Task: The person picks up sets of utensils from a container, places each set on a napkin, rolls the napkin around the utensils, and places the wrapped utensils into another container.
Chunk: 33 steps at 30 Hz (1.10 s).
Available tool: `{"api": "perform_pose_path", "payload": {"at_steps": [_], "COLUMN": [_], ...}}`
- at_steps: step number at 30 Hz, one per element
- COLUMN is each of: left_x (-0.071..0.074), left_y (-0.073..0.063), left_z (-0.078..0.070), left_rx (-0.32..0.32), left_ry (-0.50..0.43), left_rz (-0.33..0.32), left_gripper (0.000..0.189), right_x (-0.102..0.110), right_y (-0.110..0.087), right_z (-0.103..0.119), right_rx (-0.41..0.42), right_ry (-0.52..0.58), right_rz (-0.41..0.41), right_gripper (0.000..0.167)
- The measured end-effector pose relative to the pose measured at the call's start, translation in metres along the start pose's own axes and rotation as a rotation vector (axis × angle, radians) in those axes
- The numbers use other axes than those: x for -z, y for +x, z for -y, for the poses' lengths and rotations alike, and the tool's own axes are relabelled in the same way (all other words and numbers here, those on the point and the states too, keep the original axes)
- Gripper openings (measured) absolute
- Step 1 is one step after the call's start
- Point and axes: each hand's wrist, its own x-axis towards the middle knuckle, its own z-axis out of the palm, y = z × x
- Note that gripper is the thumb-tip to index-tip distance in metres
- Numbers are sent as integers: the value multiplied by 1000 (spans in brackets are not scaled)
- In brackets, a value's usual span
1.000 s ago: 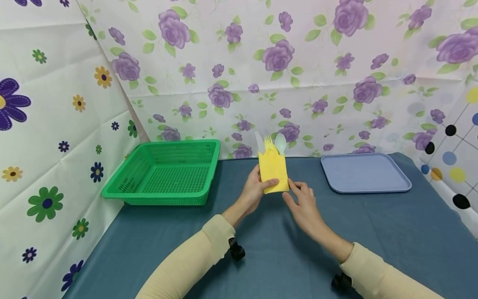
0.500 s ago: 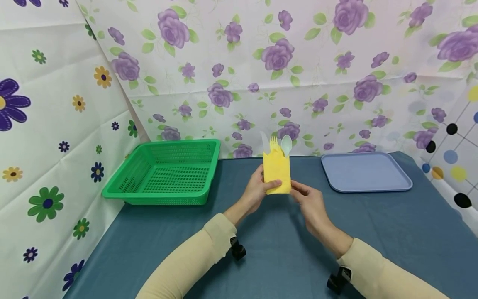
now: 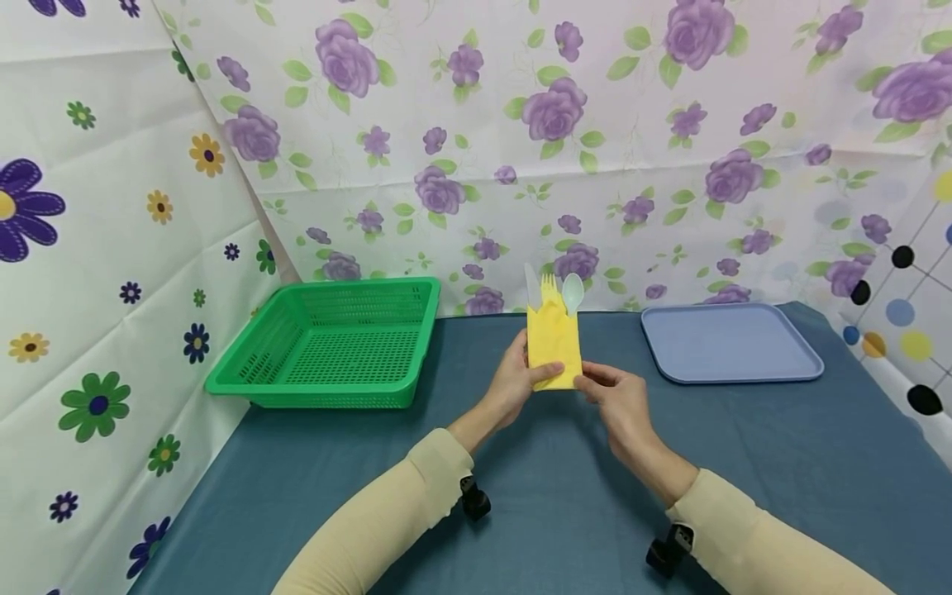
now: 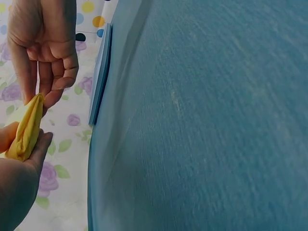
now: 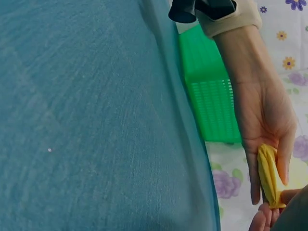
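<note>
A folded yellow napkin (image 3: 554, 343) stands upright in the air above the table, forming a pocket. From its top stick out a whitish knife (image 3: 532, 285), a yellow fork (image 3: 549, 287) and a pale spoon (image 3: 573, 292). My left hand (image 3: 511, 382) grips the napkin from the left, thumb across its front and fingers behind. On the other side my right hand (image 3: 621, 405) pinches the lower right corner between thumb and fingers. Both wrist views show the napkin's folded bottom edge (image 4: 29, 130) between the hands; the cutlery's lower parts are hidden inside.
A green plastic basket (image 3: 312, 388) with perforated walls stands at the back left of the blue-covered table (image 3: 550, 512). At the back right lies a flat light-blue tray (image 3: 732, 343). Flowered sheets (image 3: 476, 124) hang behind and to the left.
The napkin with its cutlery has shifted slightly to the right in my left hand. My right hand's fingers, spread beside the napkin before, have closed on its lower right corner.
</note>
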Motion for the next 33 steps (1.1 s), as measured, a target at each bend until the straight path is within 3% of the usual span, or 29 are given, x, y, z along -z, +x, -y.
{"api": "perform_pose_path", "payload": {"at_steps": [12, 17, 27, 33], "left_x": [3, 5, 10, 11], "left_y": [-1, -1, -5, -4], "left_z": [0, 0, 2, 1], "left_rx": [12, 8, 48, 43], "left_ry": [36, 51, 19, 7], "left_rz": [18, 32, 52, 71], "left_gripper": [63, 60, 63, 63], "right_x": [7, 12, 19, 17], "right_y": [8, 13, 20, 20], "right_z": [-1, 2, 6, 8], "right_rx": [-52, -32, -31, -20], "right_ry": [95, 66, -108, -33], "right_rz": [77, 132, 178, 164], "right_gripper": [36, 36, 30, 27]}}
